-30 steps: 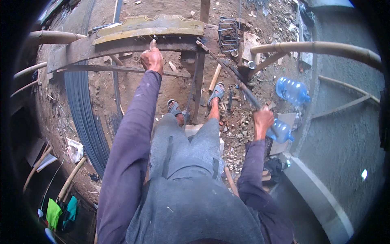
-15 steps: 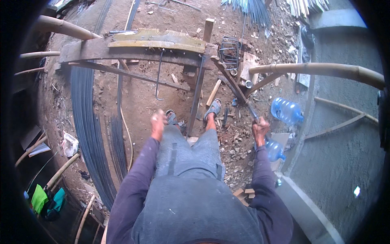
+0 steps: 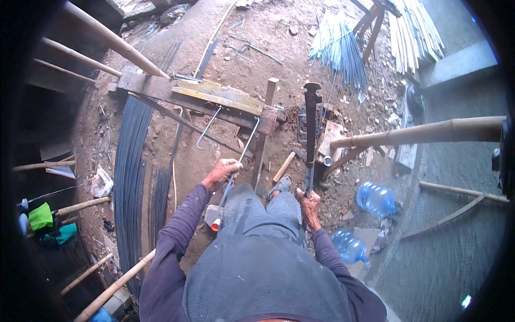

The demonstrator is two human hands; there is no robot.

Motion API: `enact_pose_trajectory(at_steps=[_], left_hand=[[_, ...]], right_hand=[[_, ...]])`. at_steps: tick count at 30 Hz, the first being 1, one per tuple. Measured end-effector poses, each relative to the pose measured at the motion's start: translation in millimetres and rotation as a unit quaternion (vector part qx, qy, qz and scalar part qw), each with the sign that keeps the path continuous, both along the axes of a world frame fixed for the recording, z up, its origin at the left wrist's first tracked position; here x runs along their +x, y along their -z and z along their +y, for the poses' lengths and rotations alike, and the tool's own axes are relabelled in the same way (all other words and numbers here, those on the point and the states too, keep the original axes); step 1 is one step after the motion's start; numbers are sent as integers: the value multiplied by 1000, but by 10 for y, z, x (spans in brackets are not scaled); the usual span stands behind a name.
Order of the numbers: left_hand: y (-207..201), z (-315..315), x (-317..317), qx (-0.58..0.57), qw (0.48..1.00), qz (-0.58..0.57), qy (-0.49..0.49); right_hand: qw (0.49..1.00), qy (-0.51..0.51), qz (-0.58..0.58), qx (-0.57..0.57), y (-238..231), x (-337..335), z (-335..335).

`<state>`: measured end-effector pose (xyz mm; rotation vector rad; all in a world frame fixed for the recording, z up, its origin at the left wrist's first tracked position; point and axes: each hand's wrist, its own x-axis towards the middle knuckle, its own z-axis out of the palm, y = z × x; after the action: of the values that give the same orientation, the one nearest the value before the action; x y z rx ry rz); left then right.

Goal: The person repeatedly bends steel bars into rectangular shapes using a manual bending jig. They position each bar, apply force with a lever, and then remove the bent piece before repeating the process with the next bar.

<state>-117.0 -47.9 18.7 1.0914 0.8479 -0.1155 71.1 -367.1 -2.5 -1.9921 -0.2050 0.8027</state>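
Note:
My left hand is closed around a thin steel rod. The rod's upper end is bent into a hook and meets the edge of a wooden bench. In my right hand is the lower end of a long dark bending bar with a notched head, pointing away from me. A second bent rod hangs from the bench edge, left of the held one. On the bench top lies a yellowish board.
Bundles of long steel rods lie on the dirt at left. Two blue water jugs lie at right beside a grey cement wall. Bamboo poles jut in from both sides. Pale wood strips are piled at the far right.
My left hand, empty before, now grips the rod. My right hand has come inward, and the bending bar has swung to point straight ahead. The view has turned.

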Motion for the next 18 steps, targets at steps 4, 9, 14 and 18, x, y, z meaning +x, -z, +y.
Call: enact_pose_trajectory(at_steps=[4, 9, 14, 18], left_hand=[[-877, 507, 427, -334, 886, -157, -281], [-868, 282, 435, -318, 856, -211, -349], [-813, 173, 47, -272, 882, -288, -254], [-1350, 760, -32, -104, 892, -329, -292]], right_hand=[[998, -44, -31, 40, -108, 539, -28], [994, -54, -63, 67, -115, 1027, -152], [991, -71, -107, 23, -113, 1108, -506], [994, -82, -69, -4, -109, 1040, -576]])
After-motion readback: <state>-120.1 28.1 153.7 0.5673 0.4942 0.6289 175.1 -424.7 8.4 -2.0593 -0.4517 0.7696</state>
